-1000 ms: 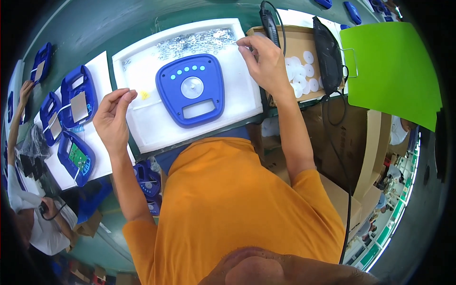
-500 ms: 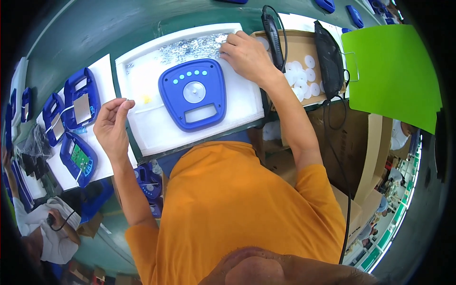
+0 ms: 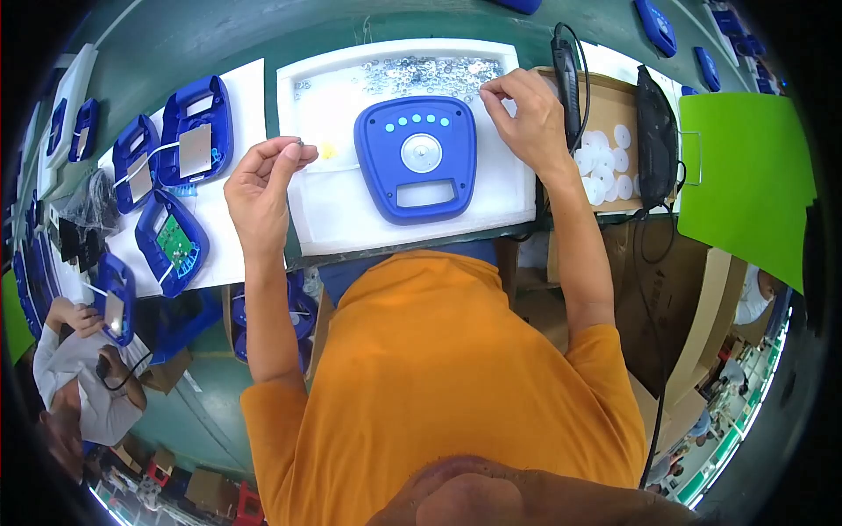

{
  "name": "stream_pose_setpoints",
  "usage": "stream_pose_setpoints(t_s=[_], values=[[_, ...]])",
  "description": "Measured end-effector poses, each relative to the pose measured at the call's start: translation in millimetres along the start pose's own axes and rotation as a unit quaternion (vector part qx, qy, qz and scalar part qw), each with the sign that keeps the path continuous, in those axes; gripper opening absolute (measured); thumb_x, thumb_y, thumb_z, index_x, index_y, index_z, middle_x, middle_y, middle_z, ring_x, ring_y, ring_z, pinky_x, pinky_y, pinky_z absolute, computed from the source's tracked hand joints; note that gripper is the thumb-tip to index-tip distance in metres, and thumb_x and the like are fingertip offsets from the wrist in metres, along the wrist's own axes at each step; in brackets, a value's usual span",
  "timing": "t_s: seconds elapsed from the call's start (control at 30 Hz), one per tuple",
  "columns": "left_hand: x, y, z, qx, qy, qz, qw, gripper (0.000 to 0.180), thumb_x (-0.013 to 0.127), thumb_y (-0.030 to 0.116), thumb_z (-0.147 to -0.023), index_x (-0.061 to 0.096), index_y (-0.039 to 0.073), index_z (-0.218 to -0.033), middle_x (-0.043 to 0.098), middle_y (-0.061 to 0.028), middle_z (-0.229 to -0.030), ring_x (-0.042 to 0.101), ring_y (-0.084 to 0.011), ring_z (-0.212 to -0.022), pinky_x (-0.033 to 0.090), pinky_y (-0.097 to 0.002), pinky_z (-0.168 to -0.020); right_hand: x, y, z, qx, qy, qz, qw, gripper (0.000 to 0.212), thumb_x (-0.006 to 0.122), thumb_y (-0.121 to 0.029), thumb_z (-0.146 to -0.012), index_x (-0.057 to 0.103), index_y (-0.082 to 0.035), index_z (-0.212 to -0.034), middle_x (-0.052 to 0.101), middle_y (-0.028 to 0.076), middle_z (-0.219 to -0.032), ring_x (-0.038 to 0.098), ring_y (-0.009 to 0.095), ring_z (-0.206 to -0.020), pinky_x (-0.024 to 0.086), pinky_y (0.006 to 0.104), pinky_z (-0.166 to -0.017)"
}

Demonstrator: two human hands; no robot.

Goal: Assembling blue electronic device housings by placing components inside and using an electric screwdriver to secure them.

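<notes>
A blue plastic housing point(image 3: 417, 197) lies on a white foam tray point(image 3: 329, 230). It has a row of pale green buttons, a clear round disc point(image 3: 422, 153) with a metal centre, and a rectangular window. Many small shiny metal pieces point(image 3: 408, 77) are spread along the tray's far side. At the tray's left edge, my left hand point(image 3: 266, 188) pinches a tiny dark metal piece point(image 3: 301, 143) between thumb and forefinger. My right hand point(image 3: 533, 118) is by the right end of the metal pieces, its thumb and forefinger pinched together; what lies between them is too small to make out.
Left, opened blue housings point(image 3: 197, 158) with wires and a green circuit board point(image 3: 177, 243) lie on a white sheet. Right, a cardboard box point(image 3: 605, 96) holds white discs point(image 3: 599, 162), beside a black corded tool point(image 3: 567, 88), a black pouch point(image 3: 656, 145) and a green board point(image 3: 745, 184). A co-worker point(image 3: 92, 381) sits lower left.
The view has shifted, so the tray appears farther right. My right hand's fingers have drawn together beside the metal pieces. My left hand keeps its pinch. The co-worker now holds up a blue housing.
</notes>
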State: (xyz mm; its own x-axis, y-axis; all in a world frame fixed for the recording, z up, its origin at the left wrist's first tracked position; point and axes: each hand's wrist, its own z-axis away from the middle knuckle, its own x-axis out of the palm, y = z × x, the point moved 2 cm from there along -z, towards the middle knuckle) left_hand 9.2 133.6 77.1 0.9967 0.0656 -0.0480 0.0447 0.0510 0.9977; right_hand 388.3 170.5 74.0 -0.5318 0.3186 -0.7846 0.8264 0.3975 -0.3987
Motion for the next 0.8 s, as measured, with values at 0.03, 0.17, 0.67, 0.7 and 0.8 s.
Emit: stream_pose_setpoints(t_s=[0.03,0.17,0.67,0.7,0.8], values=[[1.6,3.4,0.3,0.006,0.005,-0.027,1.000,0.024,0.078,0.014,-0.110,0.078,-0.006,-0.124,0.085,-0.0187,-0.107,0.083,-0.0271,-0.105,0.064,-0.0407,-0.102,0.1,2.7,0.5,0.004,-0.002,0.010,1.000,0.005,0.085,-0.009,-0.095,0.082,-0.006,-0.098,0.078,0.006,-0.095,0.072,0.028,-0.089,0.058,0.0405,-0.079],[-4.8,-2.2,-1.3,0.026,0.009,-0.042,0.999,0.022,0.077,0.013,-0.111,0.077,-0.005,-0.123,0.084,-0.0149,-0.109,0.081,-0.0242,-0.105,0.061,-0.0375,-0.102,1.1,6.4,-3.9,-0.044,0.007,0.072,0.996,0.008,0.086,-0.010,-0.092,0.079,-0.009,-0.096,0.074,0.004,-0.093,0.071,0.027,-0.090,0.059,0.0409,-0.076],[-8.5,0.8,-18.9,0.104,0.027,-0.143,0.984,0.017,0.075,0.011,-0.112,0.078,-0.003,-0.121,0.084,-0.0127,-0.109,0.081,-0.0190,-0.104,0.059,-0.0305,-0.098,6.9,24.5,-19.4,-0.031,-0.015,0.118,0.992,0.008,0.083,-0.012,-0.097,0.083,-0.011,-0.105,0.074,0.003,-0.099,0.073,0.027,-0.098,0.063,0.0420,-0.085],[-8.0,2.1,-18.7,0.109,0.030,-0.151,0.982,0.017,0.075,0.010,-0.112,0.078,-0.003,-0.121,0.084,-0.0127,-0.108,0.081,-0.0191,-0.104,0.059,-0.0302,-0.098,7.4,24.7,-21.2,-0.031,-0.015,0.119,0.992,0.008,0.083,-0.012,-0.097,0.083,-0.011,-0.105,0.074,0.003,-0.099,0.073,0.027,-0.098,0.063,0.0420,-0.085],[-9.6,-0.4,-17.8,0.101,0.029,-0.144,0.984,0.016,0.075,0.011,-0.112,0.078,-0.003,-0.121,0.084,-0.0126,-0.108,0.081,-0.0190,-0.104,0.059,-0.0299,-0.098,9.5,26.4,-26.2,-0.013,-0.049,0.118,0.992,0.012,0.083,-0.014,-0.093,0.083,-0.011,-0.104,0.074,0.004,-0.103,0.071,0.028,-0.106,0.064,0.0446,-0.085]])
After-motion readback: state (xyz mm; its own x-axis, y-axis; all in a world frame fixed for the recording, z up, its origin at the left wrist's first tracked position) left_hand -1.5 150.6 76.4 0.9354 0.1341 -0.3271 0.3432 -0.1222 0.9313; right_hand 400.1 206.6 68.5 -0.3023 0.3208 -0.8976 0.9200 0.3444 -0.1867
